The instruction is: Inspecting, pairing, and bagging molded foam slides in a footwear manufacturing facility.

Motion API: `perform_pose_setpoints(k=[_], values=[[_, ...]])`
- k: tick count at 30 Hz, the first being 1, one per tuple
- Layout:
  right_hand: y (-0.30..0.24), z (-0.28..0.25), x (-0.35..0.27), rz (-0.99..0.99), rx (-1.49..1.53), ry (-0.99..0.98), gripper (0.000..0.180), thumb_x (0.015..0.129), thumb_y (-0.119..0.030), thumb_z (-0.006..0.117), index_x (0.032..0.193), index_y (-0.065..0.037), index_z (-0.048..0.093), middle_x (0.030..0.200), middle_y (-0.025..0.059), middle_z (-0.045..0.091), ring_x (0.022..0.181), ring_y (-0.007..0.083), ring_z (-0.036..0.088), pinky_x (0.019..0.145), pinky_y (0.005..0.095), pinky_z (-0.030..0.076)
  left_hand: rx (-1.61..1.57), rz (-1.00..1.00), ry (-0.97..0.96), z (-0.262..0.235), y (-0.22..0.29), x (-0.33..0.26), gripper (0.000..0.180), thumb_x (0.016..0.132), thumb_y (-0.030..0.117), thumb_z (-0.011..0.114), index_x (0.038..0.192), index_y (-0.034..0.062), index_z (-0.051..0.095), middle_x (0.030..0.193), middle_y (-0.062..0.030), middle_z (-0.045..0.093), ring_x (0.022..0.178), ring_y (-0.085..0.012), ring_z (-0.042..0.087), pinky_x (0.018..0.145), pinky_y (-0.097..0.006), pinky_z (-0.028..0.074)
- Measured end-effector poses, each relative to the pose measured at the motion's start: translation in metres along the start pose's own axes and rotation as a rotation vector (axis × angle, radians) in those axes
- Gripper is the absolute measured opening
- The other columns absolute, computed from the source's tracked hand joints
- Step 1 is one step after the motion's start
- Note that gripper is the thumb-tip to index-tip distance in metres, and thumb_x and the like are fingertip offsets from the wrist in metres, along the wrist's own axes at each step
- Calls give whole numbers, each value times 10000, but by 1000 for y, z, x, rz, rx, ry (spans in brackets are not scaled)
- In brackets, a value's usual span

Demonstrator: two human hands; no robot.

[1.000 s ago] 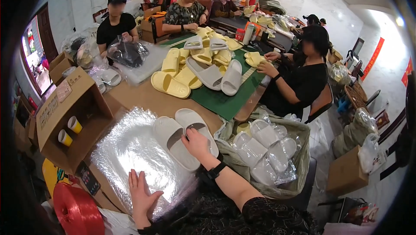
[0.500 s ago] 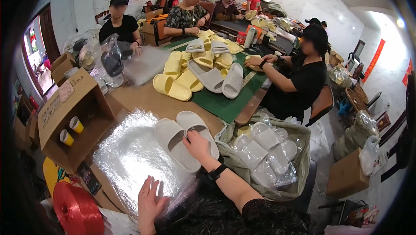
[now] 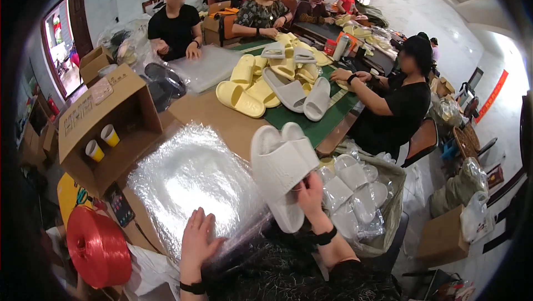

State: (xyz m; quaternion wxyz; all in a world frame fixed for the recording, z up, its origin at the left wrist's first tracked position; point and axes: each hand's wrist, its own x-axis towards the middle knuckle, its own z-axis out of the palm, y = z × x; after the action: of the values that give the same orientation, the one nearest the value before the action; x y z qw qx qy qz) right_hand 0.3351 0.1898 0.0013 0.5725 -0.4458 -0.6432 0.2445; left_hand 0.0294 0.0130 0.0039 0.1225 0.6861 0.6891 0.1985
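You have the pair of grey slippers (image 3: 282, 169) raised off the table in your right hand (image 3: 312, 191), tilted, one behind the other, over the right edge of the stack of clear bags (image 3: 189, 170). Right grip: narrow, fingers closed on the pair near the strap of the front slipper. Left hand (image 3: 200, 237): empty, fingers extended, resting at the near edge of the stack. Step in hand, as judged: handling the pair beside the bags. The next move appears to call for keeping both slippers together and a single bag parted from the stack.

Containers: the grey-green sack (image 3: 397, 212) at your right holds slippers in clear bags (image 3: 351, 196), mostly grey. The cardboard box (image 3: 102, 104) at your left lies on its side with two yellow-and-white cups (image 3: 102, 143) inside; their contents cannot be told.
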Motion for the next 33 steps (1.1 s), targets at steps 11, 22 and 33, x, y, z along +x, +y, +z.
perform_pose_setpoints(k=[11, 22, 33], values=[[-43, -33, -7, 98, 187, -30, 231, 966, -77, 586, 1161, 47, 580, 1022, 46, 634, 932, 132, 586, 832, 275, 468, -63, 62, 137, 1, 5, 11, 427, 827, 135, 711, 1238, 74, 611, 1354, -166, 578, 1265, -367, 532, 1044, -440, 457], [-55, -21, -29, 62, -110, -318, 280, 818, -25, 672, 1095, 8, 638, 931, 125, 663, 831, 222, 641, 735, 338, 507, -98, -58, 100, -17, 24, 29, 256, 845, 172, 713, 1080, 73, 684, 1229, -135, 649, 1110, -341, 615, 929, -416, 517], [-56, -9, -34, -98, -60, -503, 266, 843, -173, 694, 1060, -34, 627, 832, 149, 576, 758, 349, 585, 649, 424, 472, -66, -69, 20, 1, 7, 28, 427, 766, 192, 751, 1174, 110, 653, 1209, -112, 629, 1125, -346, 572, 947, -440, 498]])
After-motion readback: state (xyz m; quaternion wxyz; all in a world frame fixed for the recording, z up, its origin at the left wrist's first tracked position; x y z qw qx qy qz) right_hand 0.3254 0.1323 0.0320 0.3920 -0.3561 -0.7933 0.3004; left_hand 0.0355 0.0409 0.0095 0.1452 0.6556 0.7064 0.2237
